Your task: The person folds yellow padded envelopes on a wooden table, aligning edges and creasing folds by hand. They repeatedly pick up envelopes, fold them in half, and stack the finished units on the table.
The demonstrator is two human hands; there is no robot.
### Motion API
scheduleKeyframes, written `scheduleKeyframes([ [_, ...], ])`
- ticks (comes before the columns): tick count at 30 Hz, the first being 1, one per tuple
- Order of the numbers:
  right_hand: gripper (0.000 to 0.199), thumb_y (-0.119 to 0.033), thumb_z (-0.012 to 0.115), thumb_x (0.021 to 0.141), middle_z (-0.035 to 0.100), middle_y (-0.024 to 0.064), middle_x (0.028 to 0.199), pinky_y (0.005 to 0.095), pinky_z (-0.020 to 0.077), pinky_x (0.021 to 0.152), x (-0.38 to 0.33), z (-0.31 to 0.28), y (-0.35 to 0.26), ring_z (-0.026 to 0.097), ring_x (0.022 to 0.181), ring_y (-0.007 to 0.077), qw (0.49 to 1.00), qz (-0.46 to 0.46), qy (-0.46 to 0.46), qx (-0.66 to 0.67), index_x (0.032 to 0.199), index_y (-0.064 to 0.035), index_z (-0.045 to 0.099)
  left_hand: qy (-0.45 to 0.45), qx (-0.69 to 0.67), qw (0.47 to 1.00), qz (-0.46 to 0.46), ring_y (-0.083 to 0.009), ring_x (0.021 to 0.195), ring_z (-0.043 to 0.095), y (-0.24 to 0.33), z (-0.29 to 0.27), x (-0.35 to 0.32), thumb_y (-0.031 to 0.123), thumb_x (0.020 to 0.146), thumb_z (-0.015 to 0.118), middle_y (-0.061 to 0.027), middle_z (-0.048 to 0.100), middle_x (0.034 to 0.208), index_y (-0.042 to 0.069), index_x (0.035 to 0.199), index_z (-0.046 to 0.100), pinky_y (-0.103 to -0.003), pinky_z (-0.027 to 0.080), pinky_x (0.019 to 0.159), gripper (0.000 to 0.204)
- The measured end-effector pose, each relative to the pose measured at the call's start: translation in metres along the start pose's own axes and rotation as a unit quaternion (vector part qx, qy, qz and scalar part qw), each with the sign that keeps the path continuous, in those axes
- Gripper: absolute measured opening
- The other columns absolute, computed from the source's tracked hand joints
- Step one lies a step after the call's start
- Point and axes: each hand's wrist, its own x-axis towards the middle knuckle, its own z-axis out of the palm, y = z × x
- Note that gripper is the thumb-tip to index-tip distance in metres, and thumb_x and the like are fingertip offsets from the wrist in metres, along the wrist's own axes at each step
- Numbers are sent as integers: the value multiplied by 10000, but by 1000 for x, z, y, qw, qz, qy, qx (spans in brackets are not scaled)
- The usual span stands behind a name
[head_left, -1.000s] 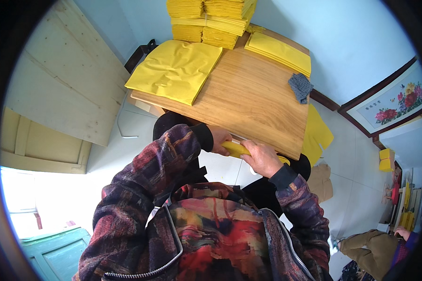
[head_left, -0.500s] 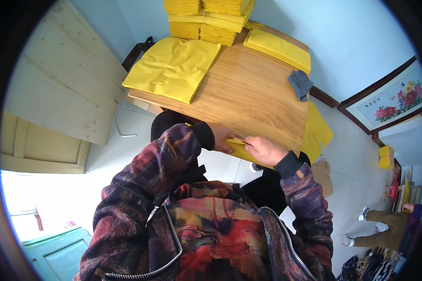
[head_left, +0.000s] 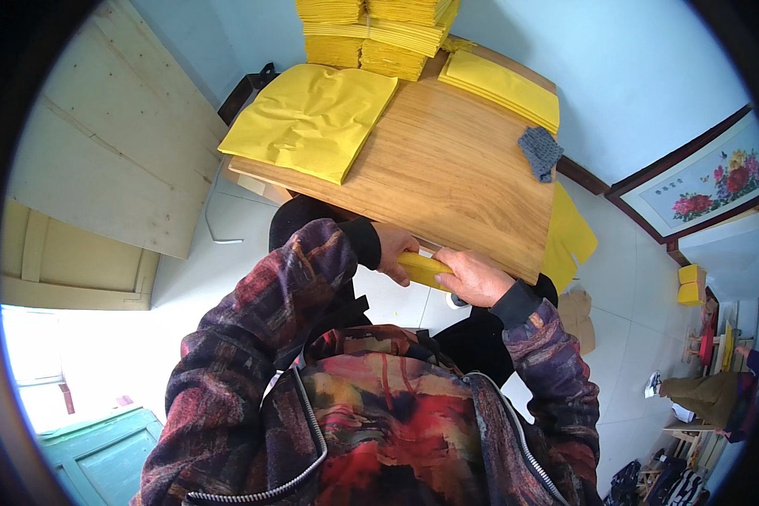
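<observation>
Just off the near edge of the wooden table, a folded yellow paper spans the gap between my hands. My left hand is closed on its left end, and my right hand grips the right end with the thumb on top. Both hands hide parts of the paper. A wrinkled pile of large yellow sheets lies on the table's left side. Narrower folded yellow papers are stacked at the far right, and tall yellow paper bundles stand at the back.
A grey knitted cloth lies at the table's right edge. More yellow paper hangs beside that edge. A wooden board leans at the left. At the far right are a framed flower picture and another person.
The yellow paper shows less beyond my hands and is now seen mainly between them. My right hand has shifted slightly left and down. The other person at the far right has moved.
</observation>
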Motion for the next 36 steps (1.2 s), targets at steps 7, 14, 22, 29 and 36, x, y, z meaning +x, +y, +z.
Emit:
scheduleKeyframes([
  [7,268,-216,547,933,653,254,874,495,487,753,5,7,9,631,859,431,999,0,36,15,1040,15,634,27,-6,999,20,-236,757,661,-2,2,2,307,771,759,-108,673,804,59,1040,636,-356,503,690,386],
  [14,246,-174,542,916,634,287,863,494,494,727,11,1,16,626,839,451,998,8,58,8,995,39,636,98,80,990,63,-353,869,658,12,0,-3,300,731,757,-158,686,913,96,1098,622,-443,505,780,441],
  [22,191,-76,548,846,642,274,863,493,496,742,15,-15,15,627,852,444,995,44,68,-57,982,2,657,147,166,975,7,-369,962,638,33,-9,-1,292,740,743,-152,677,1000,154,1243,550,-492,489,840,556],
  [29,136,-68,545,848,654,237,842,510,487,726,41,-58,32,628,836,429,979,43,143,-142,952,-38,626,300,262,917,5,-324,991,630,31,-32,24,252,766,729,-103,647,1037,179,1282,520,-454,460,889,561],
  [36,166,-99,538,869,671,214,879,509,492,744,90,-91,72,632,856,418,969,37,168,-175,996,-52,634,498,367,786,29,-278,1284,459,-2,-30,66,214,797,663,-75,495,1375,245,1385,472,-504,343,1056,620],
])
